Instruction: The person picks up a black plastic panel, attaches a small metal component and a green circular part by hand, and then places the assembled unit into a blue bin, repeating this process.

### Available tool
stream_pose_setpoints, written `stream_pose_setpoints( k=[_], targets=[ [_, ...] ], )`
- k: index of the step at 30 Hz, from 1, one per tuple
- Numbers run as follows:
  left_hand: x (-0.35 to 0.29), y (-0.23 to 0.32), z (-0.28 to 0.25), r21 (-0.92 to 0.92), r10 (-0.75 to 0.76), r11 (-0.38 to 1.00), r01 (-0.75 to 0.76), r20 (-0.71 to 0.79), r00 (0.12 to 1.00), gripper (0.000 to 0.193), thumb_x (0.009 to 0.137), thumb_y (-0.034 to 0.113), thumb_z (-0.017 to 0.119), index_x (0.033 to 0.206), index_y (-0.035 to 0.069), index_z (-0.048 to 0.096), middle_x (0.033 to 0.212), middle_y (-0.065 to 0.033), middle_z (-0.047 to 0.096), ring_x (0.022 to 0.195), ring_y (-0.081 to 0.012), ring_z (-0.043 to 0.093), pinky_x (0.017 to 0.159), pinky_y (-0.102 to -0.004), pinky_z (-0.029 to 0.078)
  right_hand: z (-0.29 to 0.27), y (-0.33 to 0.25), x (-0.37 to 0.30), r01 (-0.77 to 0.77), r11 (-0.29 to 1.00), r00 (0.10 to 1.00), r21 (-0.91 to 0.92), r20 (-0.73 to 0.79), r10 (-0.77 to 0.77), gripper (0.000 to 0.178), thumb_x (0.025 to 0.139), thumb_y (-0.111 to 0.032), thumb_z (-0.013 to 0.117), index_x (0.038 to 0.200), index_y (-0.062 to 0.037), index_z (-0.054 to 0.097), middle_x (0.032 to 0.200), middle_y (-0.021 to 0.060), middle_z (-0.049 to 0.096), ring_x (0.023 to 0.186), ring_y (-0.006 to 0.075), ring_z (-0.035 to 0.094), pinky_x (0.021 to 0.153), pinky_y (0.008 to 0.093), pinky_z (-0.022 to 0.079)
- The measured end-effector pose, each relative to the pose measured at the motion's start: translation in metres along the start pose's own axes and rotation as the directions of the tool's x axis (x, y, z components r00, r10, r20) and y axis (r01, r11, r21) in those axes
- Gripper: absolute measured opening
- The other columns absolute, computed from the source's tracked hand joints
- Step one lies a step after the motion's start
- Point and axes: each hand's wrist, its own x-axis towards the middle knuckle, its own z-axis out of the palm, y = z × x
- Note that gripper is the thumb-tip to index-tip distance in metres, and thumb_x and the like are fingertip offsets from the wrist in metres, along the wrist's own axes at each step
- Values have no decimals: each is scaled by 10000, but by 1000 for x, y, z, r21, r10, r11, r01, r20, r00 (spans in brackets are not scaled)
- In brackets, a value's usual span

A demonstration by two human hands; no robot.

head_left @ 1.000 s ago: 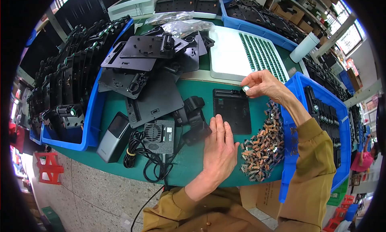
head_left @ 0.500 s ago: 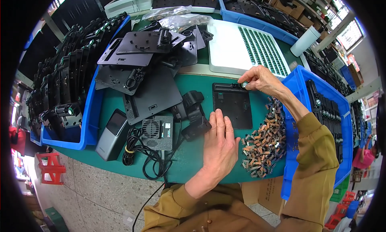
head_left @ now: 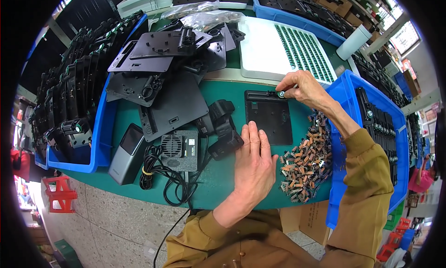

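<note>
A flat black plastic panel (head_left: 268,122) lies on the green tabletop before me, with a tube-like ridge along its far edge. At the ridge's right end, my right hand (head_left: 304,89) pinches a small round silver-green circuit piece (head_left: 281,94) between thumb and fingertips. The piece sits at or against the ridge; whether it is seated there is hidden by the fingers. My left hand (head_left: 253,168) rests flat, fingers stretched out, beside the panel's near left edge. It grips nothing. Just right of the panel is a heap of small brown-and-metal parts (head_left: 304,163).
A white tray (head_left: 260,50) with rows of green pieces lies beyond the panel. Blue bins (head_left: 104,142) of black parts flank me. Left are stacked black panels (head_left: 181,105), black moulded pieces (head_left: 223,129), a grey vented box (head_left: 181,149), coiled cable (head_left: 153,163) and a grey device (head_left: 127,154).
The whole view has shifted slightly. My right hand stays at the panel's far right corner with the round piece, and my left hand remains flat beside the panel.
</note>
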Motion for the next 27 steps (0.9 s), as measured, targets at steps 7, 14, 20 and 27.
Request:
stream_pose_setpoints(
  k=[7,14,20,27],
  targets=[
    [0,0,-1,9,-6,1000,6,10,1000,603,867,177,649,1310,-155,409,1435,-344,312,1352,-458,316,988,-516,435,1,-4,-2,1,997,999,-79,-34,-4,267,688,77,673,942,19,733,881,146,723,800,231,690,729,326,553],
    [0,1,-1,14,-5,1000,5,15,1000,605,866,180,649,1311,-153,410,1434,-343,317,1349,-459,321,996,-511,429,4,2,-1,53,995,997,-82,-58,-58,255,665,48,682,918,62,712,855,209,710,790,273,702,721,348,570],
    [1,1,-1,10,0,1000,-1,6,1000,607,862,180,653,1309,-153,413,1431,-342,323,1346,-460,326,998,-509,426,4,0,-3,45,998,997,-38,-65,-48,261,661,57,662,917,61,713,841,199,712,782,267,703,721,347,568],
    [0,1,-1,7,1,1000,-1,1,1000,606,857,168,656,1309,-154,413,1429,-343,327,1337,-466,334,1001,-515,420,12,8,-5,100,983,986,-151,-118,-119,255,670,74,653,912,40,728,836,168,711,778,251,699,725,327,553]
  ],
)
